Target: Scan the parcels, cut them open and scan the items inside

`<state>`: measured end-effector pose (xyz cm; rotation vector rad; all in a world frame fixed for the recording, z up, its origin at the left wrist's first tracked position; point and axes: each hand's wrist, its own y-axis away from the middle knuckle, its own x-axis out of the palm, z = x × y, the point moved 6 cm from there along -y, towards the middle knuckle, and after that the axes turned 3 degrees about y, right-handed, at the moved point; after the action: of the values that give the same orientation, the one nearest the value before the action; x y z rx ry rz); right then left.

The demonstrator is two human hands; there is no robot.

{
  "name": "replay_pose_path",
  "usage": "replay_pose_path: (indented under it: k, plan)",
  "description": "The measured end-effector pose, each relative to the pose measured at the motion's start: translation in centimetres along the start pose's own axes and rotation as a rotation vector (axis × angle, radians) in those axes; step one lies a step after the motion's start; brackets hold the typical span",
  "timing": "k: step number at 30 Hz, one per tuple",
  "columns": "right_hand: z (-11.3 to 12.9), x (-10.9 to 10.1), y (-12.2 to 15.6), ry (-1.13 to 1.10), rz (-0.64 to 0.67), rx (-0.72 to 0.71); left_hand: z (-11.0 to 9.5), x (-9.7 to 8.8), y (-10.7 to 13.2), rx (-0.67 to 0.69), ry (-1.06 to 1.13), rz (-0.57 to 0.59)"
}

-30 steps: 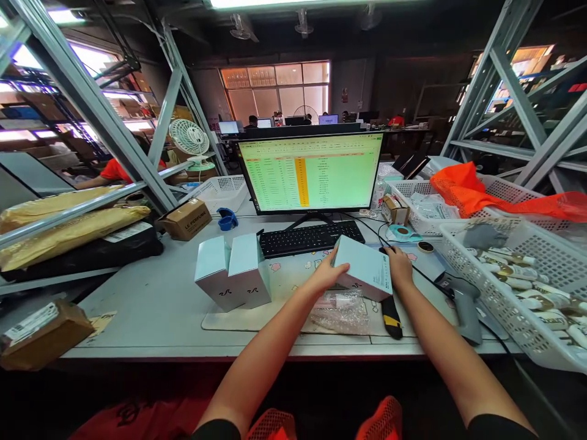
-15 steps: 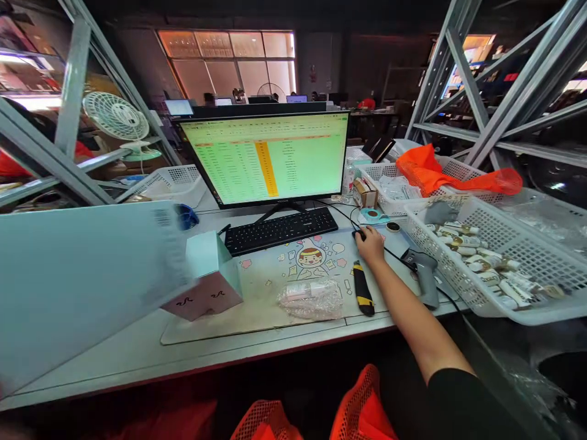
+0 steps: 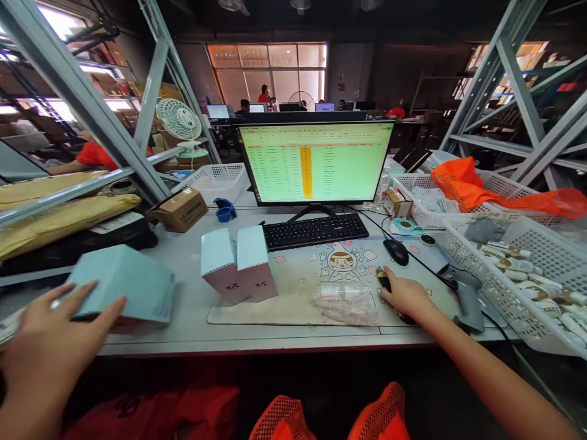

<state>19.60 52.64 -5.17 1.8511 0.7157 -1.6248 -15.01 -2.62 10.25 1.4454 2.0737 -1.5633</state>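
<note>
My left hand point(image 3: 64, 333), slightly blurred, is at the near left side of a large pale blue box point(image 3: 131, 281). Its fingers are spread against the box's near edge; whether they press on it I cannot tell. My right hand point(image 3: 406, 294) is closed round a black and yellow utility knife point(image 3: 384, 280) lying on the desk mat, its middle hidden by the fingers. Two smaller pale blue and pink boxes point(image 3: 233, 281) stand side by side on the mat's left. Between them and the knife lies a bubble-wrapped item point(image 3: 346, 302).
Behind the mat are a keyboard point(image 3: 316, 231), a mouse point(image 3: 396, 251) and a monitor point(image 3: 316, 165). A barcode scanner point(image 3: 468, 302) and a white basket of small tubes point(image 3: 509, 305) stand right. A brown carton point(image 3: 181, 209) and blue tape dispenser point(image 3: 224, 211) sit back left.
The large blue box, earlier raised across the left foreground, is now down on the desk. My right hand has left the mouse for the utility knife. The view has turned left.
</note>
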Motion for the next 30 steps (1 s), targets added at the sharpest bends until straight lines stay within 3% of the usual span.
replay_pose_path:
  k: [3, 6, 8, 11, 13, 15, 18, 21, 24, 30]
  plan:
    - [2.4, -1.1, -1.7, -0.015, -0.032, -0.066, 0.0, 2.9, -0.7, 0.136, 0.025, -0.027]
    - [3.9, -1.6, -3.6, -0.089, -0.089, -0.178, -0.4, 5.6, -1.1, 0.161, -0.002, -0.066]
    - [2.9, -2.1, -4.9, -0.138, -0.199, -0.193, -0.3, 6.4, -0.8, 0.199, -0.011, -0.068]
    - [-1.9, -2.8, -7.5, -0.17, -0.375, -0.035, -0.9, 5.6, 0.6, 0.28, -0.008, -0.17]
    - [-5.4, -2.6, -9.2, -0.183, -0.416, 0.117, -3.3, 4.4, 2.6, 0.352, 0.031, -0.3]
    - [-7.6, -1.9, -10.5, -0.207, -0.426, 0.208, -7.5, 4.3, 5.1, 0.461, 0.089, -0.347]
    - [-7.9, -0.4, -11.6, -0.234, -0.441, 0.232, -14.9, 7.3, 8.8, 0.582, 0.091, -0.187]
    - [-6.9, 0.8, -11.7, -0.235, -0.491, 0.213, -18.8, 11.1, 10.7, 0.565, 0.087, -0.066]
    - [-6.3, 1.4, -11.7, -0.231, -0.525, 0.168, -18.6, 12.8, 10.6, 0.499, 0.079, -0.091]
    - [-6.5, 1.8, -12.0, -0.238, -0.559, 0.123, -15.4, 11.9, 8.8, 0.463, 0.074, -0.139]
